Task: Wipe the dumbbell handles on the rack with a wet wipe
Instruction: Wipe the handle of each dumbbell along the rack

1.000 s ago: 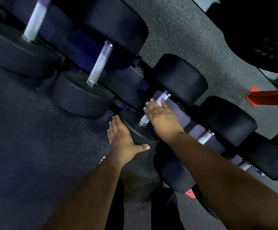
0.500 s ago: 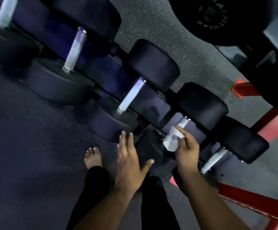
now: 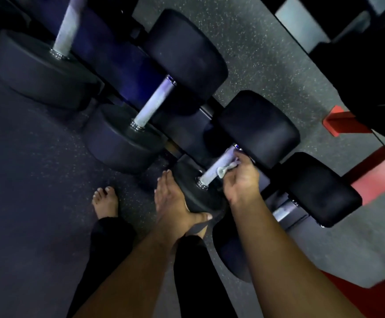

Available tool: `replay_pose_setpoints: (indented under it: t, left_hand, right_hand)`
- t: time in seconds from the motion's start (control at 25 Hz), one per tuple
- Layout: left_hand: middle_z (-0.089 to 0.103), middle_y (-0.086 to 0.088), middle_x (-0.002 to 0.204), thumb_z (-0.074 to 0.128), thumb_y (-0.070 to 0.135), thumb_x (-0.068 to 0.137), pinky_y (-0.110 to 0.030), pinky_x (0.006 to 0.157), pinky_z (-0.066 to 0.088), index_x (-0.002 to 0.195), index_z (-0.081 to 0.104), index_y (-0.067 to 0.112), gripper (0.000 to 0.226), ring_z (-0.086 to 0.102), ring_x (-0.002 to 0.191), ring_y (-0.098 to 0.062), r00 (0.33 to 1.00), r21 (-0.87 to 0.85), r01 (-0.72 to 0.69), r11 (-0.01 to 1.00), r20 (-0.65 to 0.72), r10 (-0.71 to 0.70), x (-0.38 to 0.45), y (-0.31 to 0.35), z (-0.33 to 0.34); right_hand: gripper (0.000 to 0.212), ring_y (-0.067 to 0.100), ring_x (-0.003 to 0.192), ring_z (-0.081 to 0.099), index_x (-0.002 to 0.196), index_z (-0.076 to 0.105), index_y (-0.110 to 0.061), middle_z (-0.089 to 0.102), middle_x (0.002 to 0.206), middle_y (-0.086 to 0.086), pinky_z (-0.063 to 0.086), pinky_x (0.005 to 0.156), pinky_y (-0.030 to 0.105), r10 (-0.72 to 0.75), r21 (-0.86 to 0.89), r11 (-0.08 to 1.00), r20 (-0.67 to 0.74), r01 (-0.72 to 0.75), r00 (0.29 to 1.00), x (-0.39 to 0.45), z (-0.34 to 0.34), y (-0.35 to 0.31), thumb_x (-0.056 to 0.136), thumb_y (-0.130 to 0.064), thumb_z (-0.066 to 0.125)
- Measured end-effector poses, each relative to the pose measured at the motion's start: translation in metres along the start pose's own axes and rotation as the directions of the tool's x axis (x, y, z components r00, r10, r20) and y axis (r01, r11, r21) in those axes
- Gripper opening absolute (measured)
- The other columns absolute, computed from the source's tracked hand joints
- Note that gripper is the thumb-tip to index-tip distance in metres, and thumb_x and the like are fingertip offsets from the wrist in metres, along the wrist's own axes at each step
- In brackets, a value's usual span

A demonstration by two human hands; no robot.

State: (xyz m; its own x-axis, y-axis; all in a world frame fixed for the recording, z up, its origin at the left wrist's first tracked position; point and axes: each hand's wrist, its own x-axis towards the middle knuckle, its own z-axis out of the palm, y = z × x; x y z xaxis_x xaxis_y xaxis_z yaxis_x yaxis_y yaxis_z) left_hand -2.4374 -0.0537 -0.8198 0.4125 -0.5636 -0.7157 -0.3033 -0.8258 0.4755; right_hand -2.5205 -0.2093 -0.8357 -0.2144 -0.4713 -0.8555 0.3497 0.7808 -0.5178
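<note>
Several black round-headed dumbbells lie in a row on a low rack (image 3: 186, 131). My right hand (image 3: 242, 180) holds a crumpled white wet wipe (image 3: 227, 168) against the silver handle (image 3: 216, 167) of the third dumbbell from the left. My left hand (image 3: 175, 203) rests flat on that dumbbell's near head (image 3: 200, 200), fingers straight and thumb hooked under its edge. The handles of the two dumbbells to the left (image 3: 152, 103) (image 3: 68, 28) are bare. A further dumbbell handle (image 3: 283, 211) shows at the right, partly hidden by my right forearm.
Speckled rubber floor (image 3: 37, 180) lies in front of the rack. My bare foot (image 3: 105, 200) stands just left of my left hand. A red frame (image 3: 345, 121) and dark equipment sit at the right and top right.
My right hand has brought the wipe down onto the handle and closed around it. My left hand has moved forward onto the dumbbell's near head. The view has shifted closer.
</note>
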Motion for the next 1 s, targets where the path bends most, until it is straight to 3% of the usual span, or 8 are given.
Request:
replay_pose_setpoints:
  t: [0.16, 0.28, 0.48, 0.56, 0.68, 0.8, 0.88, 1.0]
  left_hand:
    - [0.000, -0.007, 0.169, 0.094, 0.061, 0.043, -0.042, 0.126, 0.003, 0.160, -0.003, 0.007, 0.162, -0.004, 0.156, -0.024, 1.000, 0.025, 0.007, 1.000, 0.015, -0.008, 0.003, -0.001, 0.001]
    - [0.000, -0.007, 0.169, 0.095, 0.059, 0.043, -0.043, 0.126, 0.003, 0.160, -0.003, 0.008, 0.161, -0.003, 0.156, -0.024, 1.000, -0.010, 0.000, 1.000, 0.009, 0.000, 0.002, -0.002, -0.001]
    - [-0.010, -0.003, 0.169, 0.095, 0.056, 0.049, -0.040, 0.126, -0.005, 0.160, -0.009, 0.010, 0.158, -0.012, 0.155, -0.019, 0.999, -0.043, -0.010, 0.999, 0.040, 0.012, -0.003, -0.004, -0.002]
    - [-0.014, -0.001, 0.169, 0.095, 0.054, 0.050, -0.039, 0.125, -0.008, 0.159, -0.012, 0.012, 0.159, -0.015, 0.154, -0.017, 0.999, -0.057, -0.010, 0.998, 0.042, 0.012, -0.004, -0.003, -0.004]
    - [-0.018, 0.003, 0.168, 0.095, 0.054, 0.051, -0.039, 0.125, -0.011, 0.159, -0.016, 0.015, 0.160, -0.019, 0.153, -0.015, 0.998, -0.075, -0.003, 0.997, 0.069, 0.009, -0.004, -0.003, -0.004]
    - [-0.019, 0.002, 0.168, 0.095, 0.055, 0.051, -0.040, 0.125, -0.010, 0.158, -0.017, 0.015, 0.160, -0.021, 0.153, -0.015, 0.997, -0.071, 0.004, 0.997, 0.072, 0.001, -0.006, -0.001, -0.005]
    - [-0.019, 0.002, 0.168, 0.095, 0.055, 0.051, -0.039, 0.125, -0.010, 0.158, -0.018, 0.015, 0.160, -0.021, 0.153, -0.016, 0.997, -0.068, 0.005, 0.998, 0.077, 0.000, -0.005, -0.003, -0.004]
    - [-0.018, 0.002, 0.168, 0.095, 0.055, 0.050, -0.038, 0.125, -0.011, 0.158, -0.016, 0.015, 0.161, -0.020, 0.153, -0.015, 0.997, -0.070, 0.010, 0.997, 0.072, -0.005, -0.005, -0.002, -0.003]
  right_hand:
    - [0.009, 0.015, 0.068, 0.057, 0.084, 0.059, -0.015, 0.060, 0.077, 0.003, 0.045, 0.064, 0.029, 0.026, -0.365, 0.930, 0.181, 0.043, 0.983, -0.001, -0.014, 0.041, 0.089, -0.013, 0.066]
    - [0.020, 0.013, 0.059, 0.052, 0.075, 0.059, -0.019, 0.059, 0.072, 0.000, 0.035, 0.051, 0.025, 0.178, -0.321, 0.940, 0.184, -0.112, 0.967, 0.017, -0.010, 0.014, 0.092, -0.027, 0.064]
    - [0.014, 0.013, 0.067, 0.058, 0.100, 0.056, -0.013, 0.058, 0.073, 0.000, 0.049, 0.063, 0.029, 0.040, -0.465, 0.882, 0.244, 0.081, 0.969, -0.017, -0.025, 0.037, 0.092, -0.019, 0.067]
    - [0.007, 0.012, 0.063, 0.061, 0.095, 0.058, -0.014, 0.061, 0.071, -0.001, 0.052, 0.063, 0.027, 0.123, -0.400, 0.917, 0.263, -0.008, 0.957, -0.024, -0.026, 0.029, 0.093, -0.013, 0.065]
    - [0.008, 0.011, 0.057, 0.057, 0.101, 0.062, -0.017, 0.062, 0.076, -0.002, 0.045, 0.055, 0.025, -0.004, -0.243, 0.969, 0.123, 0.034, 0.992, 0.003, -0.009, 0.005, 0.096, -0.023, 0.063]
    - [0.030, 0.016, 0.081, 0.065, 0.117, 0.056, -0.008, 0.065, 0.090, 0.003, 0.052, 0.067, 0.028, -0.018, -0.461, 0.883, 0.141, 0.082, 0.990, -0.008, -0.022, 0.038, 0.098, -0.030, 0.063]
    - [0.025, 0.014, 0.074, 0.066, 0.109, 0.056, -0.009, 0.065, 0.081, 0.002, 0.054, 0.063, 0.027, 0.084, -0.546, 0.837, 0.157, 0.016, 0.984, -0.016, -0.026, 0.039, 0.094, -0.026, 0.067]
    - [0.015, 0.016, 0.077, 0.061, 0.106, 0.059, -0.013, 0.062, 0.083, 0.002, 0.053, 0.059, 0.025, 0.012, -0.195, 0.981, 0.170, 0.021, 0.985, 0.010, -0.013, 0.010, 0.093, -0.017, 0.065]
